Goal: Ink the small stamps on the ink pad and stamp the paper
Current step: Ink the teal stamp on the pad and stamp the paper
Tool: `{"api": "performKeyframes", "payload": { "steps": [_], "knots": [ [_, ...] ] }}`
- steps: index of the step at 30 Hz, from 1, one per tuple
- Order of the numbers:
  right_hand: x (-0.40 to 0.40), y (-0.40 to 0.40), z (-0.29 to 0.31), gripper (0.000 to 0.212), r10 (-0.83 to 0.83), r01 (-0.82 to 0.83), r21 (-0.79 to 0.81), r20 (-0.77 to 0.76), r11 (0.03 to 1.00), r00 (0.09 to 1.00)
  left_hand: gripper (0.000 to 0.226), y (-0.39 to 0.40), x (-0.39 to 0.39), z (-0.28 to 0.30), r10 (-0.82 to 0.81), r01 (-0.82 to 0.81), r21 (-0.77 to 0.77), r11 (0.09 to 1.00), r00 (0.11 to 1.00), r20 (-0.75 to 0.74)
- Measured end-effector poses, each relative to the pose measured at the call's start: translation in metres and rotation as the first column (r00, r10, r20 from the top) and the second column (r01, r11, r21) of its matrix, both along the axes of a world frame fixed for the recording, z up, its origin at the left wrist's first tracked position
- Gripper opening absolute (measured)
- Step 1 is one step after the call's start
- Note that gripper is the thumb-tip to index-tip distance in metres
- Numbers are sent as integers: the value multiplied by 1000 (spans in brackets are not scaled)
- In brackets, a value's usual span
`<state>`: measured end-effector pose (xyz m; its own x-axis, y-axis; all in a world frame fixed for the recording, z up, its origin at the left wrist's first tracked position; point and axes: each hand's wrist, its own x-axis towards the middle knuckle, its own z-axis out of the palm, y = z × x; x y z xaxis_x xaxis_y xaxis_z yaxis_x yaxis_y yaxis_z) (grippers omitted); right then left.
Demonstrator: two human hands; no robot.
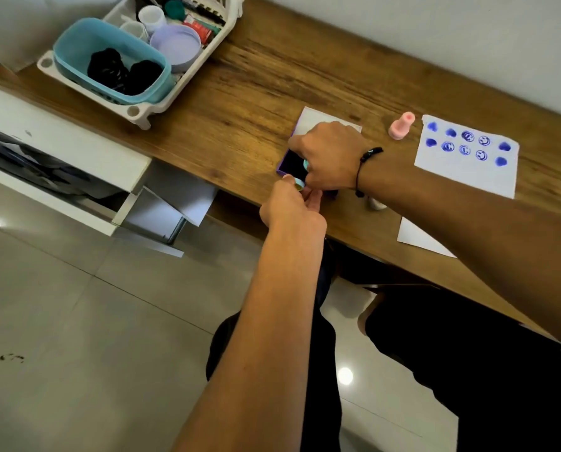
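- The ink pad (293, 164), a dark pad in a purple case, lies at the near edge of the wooden desk (256, 102), with its white lid (315, 120) open on the far side.
- The right hand (329, 158) is curled over the pad, fingers closed on a small teal stamp (305, 164) whose end sits on or just above the dark ink surface; contact cannot be told.
- The left hand (292, 207) is at the near corner of the pad, fingertips pinching a second small stamp (298, 184) with a teal rim; its face is partly hidden.
- A black cord bracelet (364, 164) circles the right wrist.
- A pink stamp (401, 125) stands upright on the desk to the right of the pad, just beside the stamped paper (468, 177).
- That paper carries two rows of blue marks: smiley faces in the middle, blotches at both ends.
- A white basket (135, 109) at the far left holds a teal tub (77, 47) and small containers.
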<state>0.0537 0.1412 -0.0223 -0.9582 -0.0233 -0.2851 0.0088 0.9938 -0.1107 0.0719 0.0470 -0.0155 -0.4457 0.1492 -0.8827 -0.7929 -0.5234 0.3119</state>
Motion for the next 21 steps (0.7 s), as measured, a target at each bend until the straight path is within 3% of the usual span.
{"api": "performKeyframes", "payload": {
  "steps": [2,7,13,18,21],
  "knots": [
    [-1,-1,1,15,-16,16,15,1,1000,1000,34,0,1,1,-3,3,-9,1000,1000,6],
    [-2,-3,1,28,-29,31,52,-25,998,999,35,1,3,0,10,-10,-6,1000,1000,-3],
    [-4,-3,0,23,-67,69,48,-42,996,997,32,2,5,-1,8,-9,-43,999,1000,-14],
    [0,-2,6,9,-108,108,-39,9,993,994,33,0,4,0,-29,27,-95,995,999,-28],
    [12,6,13,13,-174,169,-125,-28,978,984,25,2,10,4,-77,62,-195,979,995,-66]
  ]
}}
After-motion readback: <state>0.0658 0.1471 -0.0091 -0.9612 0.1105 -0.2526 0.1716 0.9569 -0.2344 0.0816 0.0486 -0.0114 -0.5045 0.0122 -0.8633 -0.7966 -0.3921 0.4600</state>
